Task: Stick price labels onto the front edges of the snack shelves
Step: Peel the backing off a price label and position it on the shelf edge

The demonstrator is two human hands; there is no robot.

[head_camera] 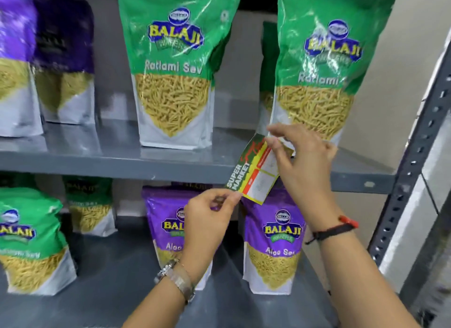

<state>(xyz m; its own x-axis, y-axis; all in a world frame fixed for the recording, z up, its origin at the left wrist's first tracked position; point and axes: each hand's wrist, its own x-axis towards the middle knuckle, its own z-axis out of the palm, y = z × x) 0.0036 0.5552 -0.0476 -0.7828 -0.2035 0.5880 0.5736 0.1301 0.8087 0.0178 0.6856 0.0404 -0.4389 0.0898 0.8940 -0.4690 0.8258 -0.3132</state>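
Observation:
A price label (255, 172) with a green "SUPER MARKET" band, red, yellow and white fields is held tilted in front of the grey upper shelf's front edge (122, 168). My left hand (210, 220) pinches its lower left corner. My right hand (300, 161) pinches its upper right corner, fingers curled over the top. The label hangs just below a green Ratlami Sev bag (317, 66) and above two purple Aloo Sev bags (273, 242).
Another green Ratlami Sev bag (173, 66) stands mid-shelf, and purple bags (44, 64) at the upper left. Green bags (29, 240) sit at the lower left. A perforated grey upright (415, 157) bounds the rack on the right, with a pale wall beyond.

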